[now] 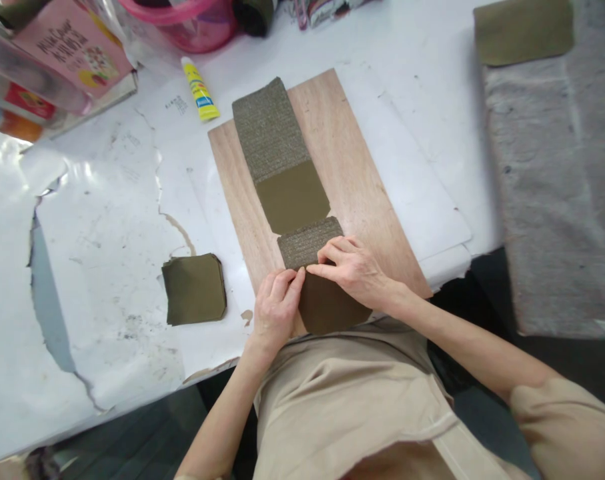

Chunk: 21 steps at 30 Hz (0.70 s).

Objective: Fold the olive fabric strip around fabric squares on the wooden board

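On a wooden board (365,173), a dark olive fabric piece (335,310) lies at the near edge, meeting a speckled grey-green textured strip (307,245). My left hand (277,307) pinches the seam between them at its left part, thumb and fingertips together. Just beside it, my right hand (355,270) has its fingers closed on the same seam, with some fingertips resting on the textured strip. The two thumbs almost touch. Farther up the board lies a longer textured strip (272,133) with an olive patch (293,199) at its near end.
Left of the board sits a stack of olive fabric squares (196,290). A yellow glue tube (200,92) lies beyond it. A pink basket (192,30) and a pink box (75,50) stand at the back. At right, a grey covered surface (552,187) carries another olive piece (525,32).
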{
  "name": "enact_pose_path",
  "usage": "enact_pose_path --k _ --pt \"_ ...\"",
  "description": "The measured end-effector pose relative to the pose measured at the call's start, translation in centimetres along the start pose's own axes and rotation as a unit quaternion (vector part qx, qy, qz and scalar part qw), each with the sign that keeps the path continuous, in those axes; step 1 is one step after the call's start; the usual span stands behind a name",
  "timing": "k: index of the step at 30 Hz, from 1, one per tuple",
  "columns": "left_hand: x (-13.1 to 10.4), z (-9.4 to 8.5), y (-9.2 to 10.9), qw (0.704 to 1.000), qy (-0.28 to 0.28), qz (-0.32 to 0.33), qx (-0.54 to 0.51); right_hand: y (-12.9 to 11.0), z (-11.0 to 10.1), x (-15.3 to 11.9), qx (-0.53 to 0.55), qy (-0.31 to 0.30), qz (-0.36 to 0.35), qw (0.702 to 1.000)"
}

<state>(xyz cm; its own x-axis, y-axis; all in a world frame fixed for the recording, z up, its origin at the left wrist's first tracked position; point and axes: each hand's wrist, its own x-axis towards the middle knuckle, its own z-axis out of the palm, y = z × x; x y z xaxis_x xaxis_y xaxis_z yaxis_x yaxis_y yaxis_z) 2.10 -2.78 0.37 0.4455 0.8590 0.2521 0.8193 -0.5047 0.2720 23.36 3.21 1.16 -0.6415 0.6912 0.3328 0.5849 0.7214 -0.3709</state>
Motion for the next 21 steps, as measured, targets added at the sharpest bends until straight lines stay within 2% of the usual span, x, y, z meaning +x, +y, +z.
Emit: enact_pose_path --k 7,15,21 --pt "-0.2 0.0 -0.3 1.000 -0.007 -0.003 0.007 1.6 -0.7 -0.4 0.026 -0.007 -0.021 0.999" --pt "0.2 -0.6 0.2 0.996 -0.034 0.020 0.077 1.4 -0.7 -0.9 0.010 0.006 -0.016 1.000" --pt "1.2 -1.3 0.9 0.984 -0.098 0.072 0.130 1.5 -0.9 -1.0 0.013 0.004 -0.012 1.000"
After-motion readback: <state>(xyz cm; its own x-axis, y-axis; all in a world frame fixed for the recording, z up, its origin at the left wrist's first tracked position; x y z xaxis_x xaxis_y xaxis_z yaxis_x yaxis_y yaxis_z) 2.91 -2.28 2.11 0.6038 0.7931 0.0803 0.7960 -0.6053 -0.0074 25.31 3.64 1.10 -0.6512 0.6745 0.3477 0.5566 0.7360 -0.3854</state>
